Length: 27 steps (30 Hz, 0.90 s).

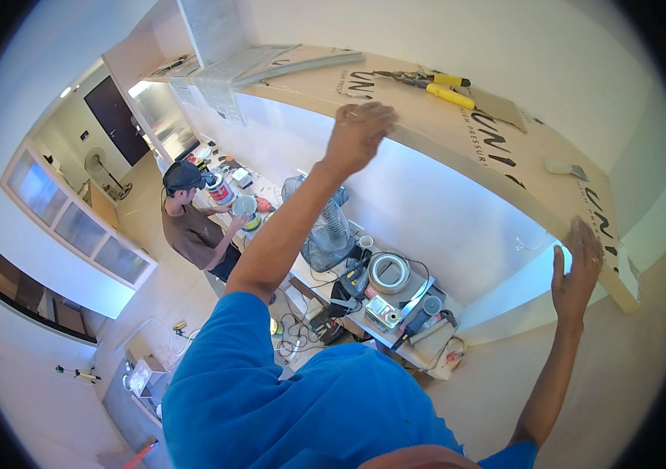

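Raised in front of me is a long shelf (536, 184), its top covered with brown printed protective sheet. My left hand (360, 137) lies against its front edge, fingers stretched and holding nothing. Near the right end, my right hand (577, 273) rests on the same edge with its fingers extended and thumb apart. Yellow-handled pliers (452, 95) lie on the sheet, to the right of my left hand. A small scraper (566, 169) is farther right, closer to my right hand. Towards the left end lies a pale metal strip (302, 67).
Below stands a cluttered workbench with a roll of tape (389, 273), a fan (327, 234) and several tools. A co-worker in a brown shirt (192, 234) holds a container (245, 206) at the left. Cables (294, 328) tangle beneath; a standing fan (98, 164) is farther back.
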{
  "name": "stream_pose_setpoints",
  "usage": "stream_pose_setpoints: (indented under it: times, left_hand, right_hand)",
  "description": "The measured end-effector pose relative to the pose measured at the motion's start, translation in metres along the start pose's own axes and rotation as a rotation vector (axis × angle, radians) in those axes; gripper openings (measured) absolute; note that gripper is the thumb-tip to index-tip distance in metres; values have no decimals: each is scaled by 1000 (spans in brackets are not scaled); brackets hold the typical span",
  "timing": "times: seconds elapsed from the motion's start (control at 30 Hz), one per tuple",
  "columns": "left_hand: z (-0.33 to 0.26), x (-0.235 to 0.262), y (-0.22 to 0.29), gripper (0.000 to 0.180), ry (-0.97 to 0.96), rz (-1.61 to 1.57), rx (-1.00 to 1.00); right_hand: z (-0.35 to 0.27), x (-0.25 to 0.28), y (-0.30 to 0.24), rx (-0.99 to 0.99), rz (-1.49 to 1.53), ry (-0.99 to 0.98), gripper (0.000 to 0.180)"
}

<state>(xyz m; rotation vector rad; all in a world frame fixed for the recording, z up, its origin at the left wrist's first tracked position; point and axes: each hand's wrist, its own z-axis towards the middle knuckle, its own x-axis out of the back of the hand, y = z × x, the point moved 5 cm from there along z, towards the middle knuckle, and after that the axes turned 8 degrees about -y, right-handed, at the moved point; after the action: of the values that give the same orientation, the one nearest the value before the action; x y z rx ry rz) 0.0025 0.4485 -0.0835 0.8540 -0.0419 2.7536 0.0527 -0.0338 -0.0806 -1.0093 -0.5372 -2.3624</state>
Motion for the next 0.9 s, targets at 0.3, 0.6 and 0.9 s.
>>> stream_pose_setpoints:
  times: [0.3, 0.6, 0.9]
  left_hand:
    - [-30, 23, -66, 36, 41, 298, 168]
    - [-5, -47, 70, 39, 96, 30, 56]
    - [-9, -63, 68, 41, 33, -152, -2]
  right_hand:
    - [57, -28, -93, 91, 112, 36, 56]
    - [80, -55, -124, 122, 103, 68, 57]
    - [69, -69, -112, 101, 160, 156, 55]
